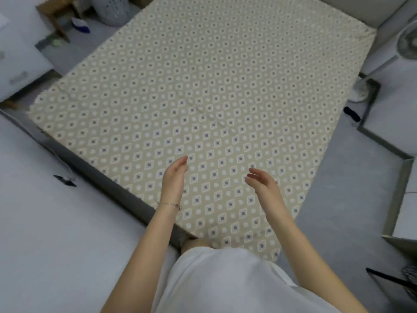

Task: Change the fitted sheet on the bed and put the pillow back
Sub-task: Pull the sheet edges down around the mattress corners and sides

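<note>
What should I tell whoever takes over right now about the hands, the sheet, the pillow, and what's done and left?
Left hand: open, holds nothing, above the near end of the sheet.
Right hand: open, holds nothing, beside the left one.
Patterned sheet: spread flat over the whole bed, with a small crease near the middle.
Pillow: not in view.
Done: the sheet appears to be on. The view does not show whether the corners are fully tucked.
Left: check the corners, smooth the crease, then find the pillow and put it back.

A beige fitted sheet (203, 98) patterned with white diamonds and dots lies spread flat and smooth across the bed, corners tucked.
</note>
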A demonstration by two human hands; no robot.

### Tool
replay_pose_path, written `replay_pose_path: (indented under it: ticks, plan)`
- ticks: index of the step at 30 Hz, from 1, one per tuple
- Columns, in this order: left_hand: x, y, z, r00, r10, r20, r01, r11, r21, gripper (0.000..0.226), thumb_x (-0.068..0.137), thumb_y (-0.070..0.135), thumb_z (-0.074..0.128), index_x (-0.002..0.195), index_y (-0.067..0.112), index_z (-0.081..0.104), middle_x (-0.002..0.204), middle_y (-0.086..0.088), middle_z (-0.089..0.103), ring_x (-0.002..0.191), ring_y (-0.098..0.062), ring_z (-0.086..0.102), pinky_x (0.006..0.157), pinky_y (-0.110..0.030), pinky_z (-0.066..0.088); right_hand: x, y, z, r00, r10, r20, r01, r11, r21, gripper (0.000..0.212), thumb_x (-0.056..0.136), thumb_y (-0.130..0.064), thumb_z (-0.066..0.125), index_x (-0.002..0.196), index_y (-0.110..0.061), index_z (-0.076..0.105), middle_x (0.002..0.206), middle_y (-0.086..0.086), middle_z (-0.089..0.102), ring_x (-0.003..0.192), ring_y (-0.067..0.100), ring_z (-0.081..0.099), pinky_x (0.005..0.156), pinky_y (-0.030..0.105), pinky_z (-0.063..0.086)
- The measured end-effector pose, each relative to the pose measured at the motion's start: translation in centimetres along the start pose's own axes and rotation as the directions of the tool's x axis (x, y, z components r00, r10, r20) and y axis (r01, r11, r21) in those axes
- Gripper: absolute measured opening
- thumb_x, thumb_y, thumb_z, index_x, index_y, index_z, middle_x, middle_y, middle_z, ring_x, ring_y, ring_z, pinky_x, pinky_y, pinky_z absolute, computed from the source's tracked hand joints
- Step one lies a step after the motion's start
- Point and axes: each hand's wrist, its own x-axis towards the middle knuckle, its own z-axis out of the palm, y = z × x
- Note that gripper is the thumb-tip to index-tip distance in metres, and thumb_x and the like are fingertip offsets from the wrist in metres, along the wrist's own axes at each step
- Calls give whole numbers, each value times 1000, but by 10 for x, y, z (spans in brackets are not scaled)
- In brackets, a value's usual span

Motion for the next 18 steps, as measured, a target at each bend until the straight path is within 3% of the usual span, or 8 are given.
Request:
replay_pose_path:
  ticks: [5,13,18]
  plan:
    - [37,31,-11,998,47,32,-47,999,8,38,100,15,46,137,19,54,137,8,54,122,-5,48,98,-21,34,17,-40,29,996,-67,-53,69,997,35,39,93,-23,62,131,-25,55,125,-8,59,113,4,54,77,12,40]
    - [55,36,-12,990,31,134,-43,995,88,37,100,15,47,135,20,55,137,8,55,127,-7,48,105,-25,36,26,-43,31,991,-60,-118,69,995,74,41,93,-23,61,133,-25,53,125,-8,59,119,7,53,82,15,40]
    - [50,33,-6,994,42,105,-57,988,144,38,100,13,46,136,19,55,140,7,52,129,-6,45,107,-24,33,29,-27,32,999,-39,-37,41,998,50,41,93,-23,61,133,-27,53,128,-11,58,121,6,52,91,21,39]
